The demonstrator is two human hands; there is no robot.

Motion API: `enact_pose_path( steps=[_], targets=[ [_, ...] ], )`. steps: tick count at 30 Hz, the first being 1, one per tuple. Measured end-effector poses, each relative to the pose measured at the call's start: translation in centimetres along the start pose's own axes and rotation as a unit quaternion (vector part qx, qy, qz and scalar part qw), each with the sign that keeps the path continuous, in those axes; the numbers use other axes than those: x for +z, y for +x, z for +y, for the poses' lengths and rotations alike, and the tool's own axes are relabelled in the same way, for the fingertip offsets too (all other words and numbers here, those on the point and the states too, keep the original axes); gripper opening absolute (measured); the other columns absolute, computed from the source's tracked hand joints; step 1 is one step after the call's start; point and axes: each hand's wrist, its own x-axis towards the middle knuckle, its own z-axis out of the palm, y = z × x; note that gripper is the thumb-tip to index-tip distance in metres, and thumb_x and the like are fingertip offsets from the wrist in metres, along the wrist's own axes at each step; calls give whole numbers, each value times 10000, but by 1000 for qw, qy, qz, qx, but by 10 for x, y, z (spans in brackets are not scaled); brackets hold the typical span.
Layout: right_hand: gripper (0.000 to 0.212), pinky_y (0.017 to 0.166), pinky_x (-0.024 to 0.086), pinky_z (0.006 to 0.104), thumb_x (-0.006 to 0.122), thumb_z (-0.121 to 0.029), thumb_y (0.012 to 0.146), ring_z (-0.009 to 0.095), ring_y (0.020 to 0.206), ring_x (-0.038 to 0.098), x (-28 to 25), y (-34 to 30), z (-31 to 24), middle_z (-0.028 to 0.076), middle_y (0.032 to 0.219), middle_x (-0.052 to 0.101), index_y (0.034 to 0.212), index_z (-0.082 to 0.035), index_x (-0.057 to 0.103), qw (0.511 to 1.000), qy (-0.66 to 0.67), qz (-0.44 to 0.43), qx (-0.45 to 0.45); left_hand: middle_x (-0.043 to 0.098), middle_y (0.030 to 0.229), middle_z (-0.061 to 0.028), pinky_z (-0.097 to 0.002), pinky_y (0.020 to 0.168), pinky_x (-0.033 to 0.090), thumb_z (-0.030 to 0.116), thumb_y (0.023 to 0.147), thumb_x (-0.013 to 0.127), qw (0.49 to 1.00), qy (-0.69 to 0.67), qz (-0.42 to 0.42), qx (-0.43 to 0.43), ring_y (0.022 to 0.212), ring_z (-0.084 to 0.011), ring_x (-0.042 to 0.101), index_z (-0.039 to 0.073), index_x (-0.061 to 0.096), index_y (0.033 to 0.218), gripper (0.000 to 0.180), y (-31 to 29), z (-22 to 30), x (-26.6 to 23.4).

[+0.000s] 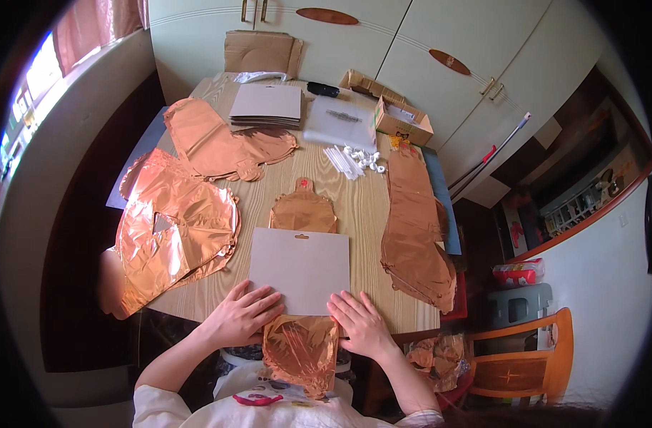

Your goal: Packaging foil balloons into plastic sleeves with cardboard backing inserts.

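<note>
1. Head view: we rest the left hand [247, 314] and the right hand [360, 324] on the two lower corners of a pale grey card [299, 267].
2. Grip state: we keep the fingers of both hands extended over the card, those of the right slightly spread. Both thumbs are partly hidden, so we cannot tell whether they pinch an edge.
3. Card position: we have it lying flat between and just beyond the hands, its hanger slot at the far edge.
4. Foil position: we have a copper-coloured foil piece [304, 214] under the card. Its rounded far end, with a narrow neck, shows beyond the grip; its creased near end hangs between the wrists, over the edge of the wooden table [369, 246].
5. Left of the left hand, we see a glossy foil stack [197, 239]; farther out, a duller foil stack [208, 139].
6. Right of the right hand, we see a long foil stack [414, 221].
7. Well beyond the grip, we have a card stack [265, 105], a clear plastic bag [340, 128], white sticks [342, 164], small white fittings [369, 158] and an open box [406, 127].
</note>
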Motion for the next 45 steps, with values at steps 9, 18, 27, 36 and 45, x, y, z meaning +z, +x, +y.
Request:
enact_pose_path(
  steps=[9, 18, 27, 36, 45],
  targets=[
    [502, 1084, 377, 455, 700, -242, 815, 255, 1281, 513, 2, 7, 8, 59, 1366, 577, 1281, -87, 598, 995, 69, 68, -5, 633, 1265, -9, -541, 1105, 314, 277, 809, 709, 994, -47, 98, -31, 1208, -233, 567, 134, 696, 1134, 355, 8, 1, 6],
    [297, 788, 466, 436, 731, -274, 839, 324, 881, 562, 13, 27, 8, 106, 938, 607, 909, -21, 594, 968, 160, 180, 76, 645, 964, -43, -407, 936, 400, 210, 798, 724, 965, -153, 171, -127, 978, -248, 598, 63, 652, 799, 163, 20, -2, 13],
    [230, 822, 454, 440, 690, -228, 878, 344, 920, 538, 23, 30, 10, 130, 960, 551, 894, -39, 560, 971, 142, 165, 101, 622, 966, -37, -395, 854, 387, 201, 797, 711, 960, -136, 181, -163, 943, -246, 570, 86, 623, 872, 163, 28, 6, 13],
    [204, 850, 438, 462, 664, -175, 884, 356, 956, 520, 28, 33, 5, 171, 984, 525, 929, -28, 529, 979, 82, 149, 109, 623, 928, -25, -396, 806, 369, 195, 804, 703, 963, -112, 174, -175, 898, -240, 583, 105, 611, 845, 135, 30, 6, 13],
    [201, 816, 440, 444, 636, -188, 903, 345, 892, 520, 30, 40, 9, 165, 947, 542, 910, -28, 513, 986, 60, 126, 92, 621, 896, -36, -395, 774, 375, 168, 808, 696, 958, -128, 179, -187, 900, -247, 587, 90, 605, 848, 127, 34, 1, 15]
  ],
)
